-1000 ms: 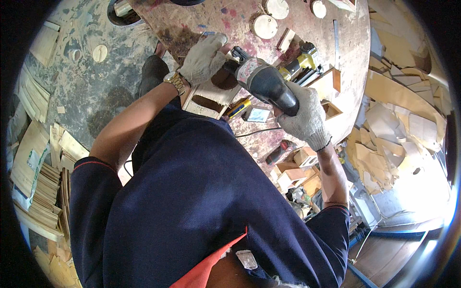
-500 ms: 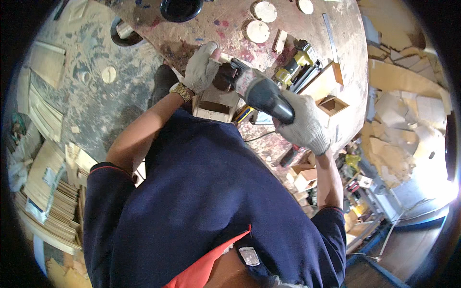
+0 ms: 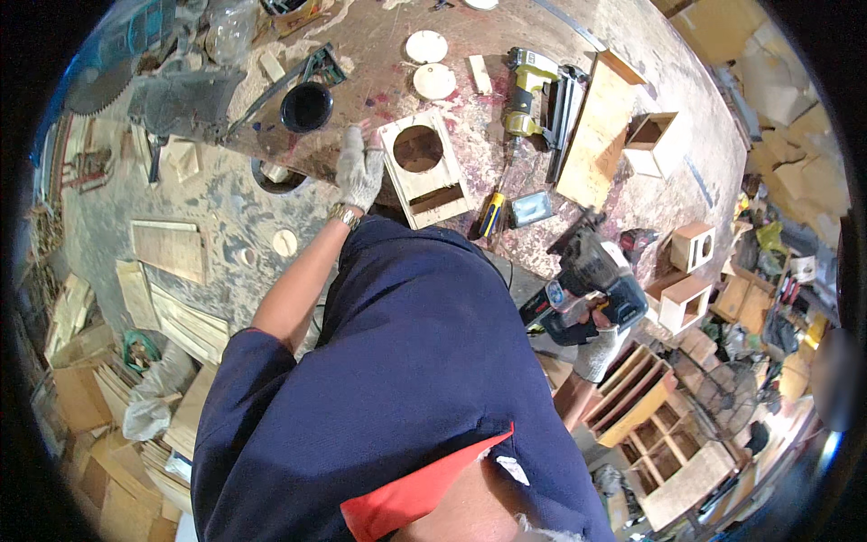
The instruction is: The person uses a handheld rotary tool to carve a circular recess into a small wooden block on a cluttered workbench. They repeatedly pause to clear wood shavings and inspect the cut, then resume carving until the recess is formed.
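Away goes power tool [image 3: 591, 271]: right hand [image 3: 598, 350] swings it clear of wooden box [image 3: 431, 183], out to right, turned to new angle, now near small boxes [image 3: 684, 248] on tabletop [image 3: 668, 208]. Box's round hole, partly covered moments ago, fully exposed! Left hand [image 3: 359, 172] straightens, fingers extended beside box. View shifts too: black bowl [image 3: 307, 107] whole now, toothed saw blade [image 3: 97, 86] appears far left.

Head-worn fisheye, facing down, near
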`<state>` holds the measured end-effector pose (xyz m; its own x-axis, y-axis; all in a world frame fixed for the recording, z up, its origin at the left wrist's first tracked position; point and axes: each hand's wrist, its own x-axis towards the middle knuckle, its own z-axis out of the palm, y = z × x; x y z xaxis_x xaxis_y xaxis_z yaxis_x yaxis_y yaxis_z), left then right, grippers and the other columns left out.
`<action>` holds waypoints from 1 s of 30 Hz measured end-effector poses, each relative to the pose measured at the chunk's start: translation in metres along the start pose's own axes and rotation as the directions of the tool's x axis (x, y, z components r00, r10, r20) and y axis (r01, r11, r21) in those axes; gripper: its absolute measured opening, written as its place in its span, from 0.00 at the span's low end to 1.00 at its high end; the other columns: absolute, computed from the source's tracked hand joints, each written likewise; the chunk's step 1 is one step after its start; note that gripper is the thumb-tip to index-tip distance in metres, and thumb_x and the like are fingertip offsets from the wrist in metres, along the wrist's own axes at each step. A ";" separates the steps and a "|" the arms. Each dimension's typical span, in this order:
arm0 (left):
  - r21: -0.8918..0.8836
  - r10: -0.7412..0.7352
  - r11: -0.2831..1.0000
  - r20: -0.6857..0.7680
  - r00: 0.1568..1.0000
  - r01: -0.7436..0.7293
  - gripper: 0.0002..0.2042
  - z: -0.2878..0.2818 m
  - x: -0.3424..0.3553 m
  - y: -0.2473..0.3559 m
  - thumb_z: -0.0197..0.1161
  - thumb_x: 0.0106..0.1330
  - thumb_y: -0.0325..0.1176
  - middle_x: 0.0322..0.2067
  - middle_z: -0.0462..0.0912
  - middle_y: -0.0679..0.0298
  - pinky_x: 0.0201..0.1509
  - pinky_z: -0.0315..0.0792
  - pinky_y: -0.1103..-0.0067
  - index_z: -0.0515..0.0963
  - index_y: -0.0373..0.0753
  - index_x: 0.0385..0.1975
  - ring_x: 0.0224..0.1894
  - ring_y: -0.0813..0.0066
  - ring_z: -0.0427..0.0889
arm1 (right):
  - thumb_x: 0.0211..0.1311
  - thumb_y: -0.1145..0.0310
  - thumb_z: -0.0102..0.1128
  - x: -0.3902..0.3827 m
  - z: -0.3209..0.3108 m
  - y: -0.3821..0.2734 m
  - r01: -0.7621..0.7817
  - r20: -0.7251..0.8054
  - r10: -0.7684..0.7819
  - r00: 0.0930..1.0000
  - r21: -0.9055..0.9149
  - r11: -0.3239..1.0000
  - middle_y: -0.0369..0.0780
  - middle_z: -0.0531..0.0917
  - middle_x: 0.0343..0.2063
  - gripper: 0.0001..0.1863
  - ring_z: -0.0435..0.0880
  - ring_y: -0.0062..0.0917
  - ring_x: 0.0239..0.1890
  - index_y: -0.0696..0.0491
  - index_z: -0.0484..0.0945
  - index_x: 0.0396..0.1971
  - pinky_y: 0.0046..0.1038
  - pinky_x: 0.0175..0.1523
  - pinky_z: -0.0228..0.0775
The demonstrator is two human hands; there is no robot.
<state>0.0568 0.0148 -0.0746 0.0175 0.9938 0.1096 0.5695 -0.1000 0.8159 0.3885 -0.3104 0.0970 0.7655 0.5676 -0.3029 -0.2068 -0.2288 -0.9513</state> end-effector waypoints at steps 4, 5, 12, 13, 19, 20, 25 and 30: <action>0.452 0.125 0.887 -0.037 0.991 -0.095 0.31 -0.032 0.009 -0.005 0.67 0.66 0.54 0.58 0.75 0.47 0.63 0.70 0.56 0.71 0.39 0.61 0.59 0.46 0.75 | 0.56 0.70 0.65 -0.024 -0.047 0.072 -0.074 -0.127 0.148 0.981 0.458 0.886 0.42 0.81 0.38 0.20 0.79 0.28 0.31 0.58 0.75 0.48 0.31 0.39 0.75; 0.548 0.172 0.828 -0.048 0.984 -0.118 0.34 -0.038 0.017 -0.008 0.69 0.64 0.56 0.60 0.73 0.48 0.65 0.68 0.55 0.70 0.40 0.63 0.61 0.45 0.73 | 0.57 0.70 0.64 -0.026 -0.056 0.089 -0.080 -0.116 0.169 0.979 0.544 0.835 0.42 0.81 0.39 0.19 0.79 0.28 0.32 0.58 0.74 0.49 0.32 0.41 0.76; 0.765 -0.019 0.638 0.124 0.992 -0.084 0.53 -0.060 0.089 -0.050 0.74 0.51 0.66 0.73 0.59 0.43 0.71 0.61 0.48 0.61 0.46 0.74 0.71 0.39 0.63 | 0.58 0.71 0.62 -0.002 -0.086 0.190 -0.060 0.013 0.096 0.995 0.864 0.500 0.42 0.79 0.42 0.18 0.77 0.27 0.35 0.55 0.74 0.48 0.34 0.48 0.74; 0.780 0.000 0.616 0.142 0.990 -0.112 0.53 -0.062 0.097 -0.055 0.74 0.51 0.66 0.74 0.59 0.42 0.71 0.62 0.48 0.60 0.46 0.75 0.71 0.38 0.63 | 0.57 0.71 0.62 0.003 -0.084 0.202 -0.055 0.011 0.102 0.995 0.895 0.442 0.41 0.79 0.42 0.18 0.77 0.27 0.34 0.55 0.74 0.48 0.34 0.48 0.74; 0.682 -0.171 0.731 0.153 0.973 0.021 0.48 -0.081 0.117 -0.049 0.75 0.52 0.56 0.67 0.64 0.43 0.69 0.66 0.53 0.62 0.48 0.74 0.67 0.38 0.68 | 0.54 0.71 0.64 0.041 -0.074 0.250 0.001 0.007 -0.035 0.999 0.974 0.226 0.41 0.79 0.45 0.21 0.77 0.27 0.36 0.56 0.74 0.49 0.35 0.49 0.73; 0.674 -0.227 0.736 0.171 0.959 0.054 0.47 -0.082 0.119 -0.039 0.76 0.52 0.55 0.66 0.64 0.43 0.69 0.67 0.55 0.62 0.49 0.73 0.66 0.38 0.69 | 0.54 0.71 0.65 0.050 -0.073 0.252 -0.001 0.007 -0.040 0.999 0.986 0.167 0.41 0.80 0.44 0.24 0.77 0.27 0.36 0.57 0.73 0.52 0.36 0.49 0.73; 0.331 0.158 0.909 0.290 0.944 -0.254 0.48 -0.066 0.095 0.036 0.81 0.49 0.47 0.60 0.73 0.46 0.69 0.69 0.60 0.66 0.43 0.72 0.66 0.47 0.71 | 0.52 0.70 0.65 0.096 -0.065 0.245 0.094 -0.105 0.053 0.993 0.979 0.182 0.40 0.81 0.43 0.23 0.78 0.29 0.36 0.55 0.73 0.49 0.36 0.48 0.72; 0.354 0.240 0.815 0.513 0.824 -0.458 0.48 -0.030 0.049 0.095 0.82 0.47 0.45 0.65 0.68 0.49 0.69 0.70 0.60 0.67 0.51 0.72 0.66 0.45 0.71 | 0.56 0.63 0.62 0.109 -0.055 0.237 0.136 -0.249 0.309 0.918 0.929 0.345 0.41 0.82 0.39 0.18 0.80 0.32 0.35 0.56 0.77 0.44 0.36 0.47 0.76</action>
<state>0.0867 0.0529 0.0251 0.5729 0.8196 -0.0049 0.7473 -0.5199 0.4139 0.4566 -0.3464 -0.1584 0.7906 0.2531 -0.5575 -0.5329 0.7330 -0.4228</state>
